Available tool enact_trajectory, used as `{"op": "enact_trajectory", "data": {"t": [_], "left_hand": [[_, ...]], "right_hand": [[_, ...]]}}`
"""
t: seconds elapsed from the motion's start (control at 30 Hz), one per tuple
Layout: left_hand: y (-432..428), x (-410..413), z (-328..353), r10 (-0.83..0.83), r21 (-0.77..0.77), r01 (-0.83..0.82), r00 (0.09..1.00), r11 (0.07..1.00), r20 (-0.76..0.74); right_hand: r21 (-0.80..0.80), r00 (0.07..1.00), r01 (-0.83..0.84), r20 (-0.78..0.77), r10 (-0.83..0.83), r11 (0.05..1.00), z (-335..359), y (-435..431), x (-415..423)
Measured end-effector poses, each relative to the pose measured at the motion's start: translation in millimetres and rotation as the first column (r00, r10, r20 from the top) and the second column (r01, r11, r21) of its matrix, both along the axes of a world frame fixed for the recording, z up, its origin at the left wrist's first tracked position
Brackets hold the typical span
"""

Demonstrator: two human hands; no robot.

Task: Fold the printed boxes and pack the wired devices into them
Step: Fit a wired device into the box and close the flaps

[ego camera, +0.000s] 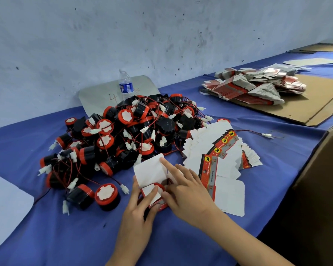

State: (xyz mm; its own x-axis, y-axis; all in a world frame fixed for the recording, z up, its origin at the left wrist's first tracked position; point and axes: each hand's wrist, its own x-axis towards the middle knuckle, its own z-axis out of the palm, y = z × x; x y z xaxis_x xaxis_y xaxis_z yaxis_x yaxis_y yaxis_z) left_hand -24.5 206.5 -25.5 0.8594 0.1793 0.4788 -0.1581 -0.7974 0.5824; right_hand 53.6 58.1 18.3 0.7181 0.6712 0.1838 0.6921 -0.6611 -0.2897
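Fingers (152, 191) of the left hand (136, 214) curl round a half-folded box (154, 194), thumb pressing its small side flap inward; a device seems already inside, though only a red rim shows. Right hand (186, 191) lies beside it, fingers nearly straight, forefinger laid along the big white lid flap (150, 169), which stands open and points away toward the pile. That flap probably has to come down toward the person over the opening, and the right hand is the nearer one for it. Just beyond lies the heap of devices (123, 135) with tangled wires; flat boxes (219, 162) fan out to the right on the blue table (85, 237). A bottle (125, 84) stands behind.
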Motion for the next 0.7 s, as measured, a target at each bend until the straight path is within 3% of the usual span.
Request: {"op": "enact_trajectory", "data": {"t": [0.1,0.23,0.4,0.5,0.6,0.7], "left_hand": [[0,2,-2,0.037,-0.003,-0.037,0.999,0.999,0.033],[1,2,-1,0.030,-0.015,-0.029,0.997,0.999,0.067],[-1,1,7,0.001,-0.008,0.000,0.990,1.000,0.143],[-3,1,6,0.017,0.057,-0.027,0.986,0.998,0.168],[-5,-1,2,-0.026,0.102,0.019,0.998,0.995,0.065],[-6,0,2,-0.071,0.188,0.063,0.997,0.980,0.037]], "right_hand": [[0.091,0.999,0.033,-0.005,-0.033,0.995,-5,4,-7],[0.231,0.994,-0.017,0.109,-0.008,0.973,-11,8,-24],[0.383,0.989,-0.080,-0.087,0.122,0.920,-20,9,-33],[0.651,0.963,0.135,-0.263,0.054,0.747,-12,6,-25],[0.761,0.931,0.250,-0.358,0.066,0.598,3,3,-8],[0.684,0.847,0.326,-0.518,0.120,0.652,24,3,9]]}}
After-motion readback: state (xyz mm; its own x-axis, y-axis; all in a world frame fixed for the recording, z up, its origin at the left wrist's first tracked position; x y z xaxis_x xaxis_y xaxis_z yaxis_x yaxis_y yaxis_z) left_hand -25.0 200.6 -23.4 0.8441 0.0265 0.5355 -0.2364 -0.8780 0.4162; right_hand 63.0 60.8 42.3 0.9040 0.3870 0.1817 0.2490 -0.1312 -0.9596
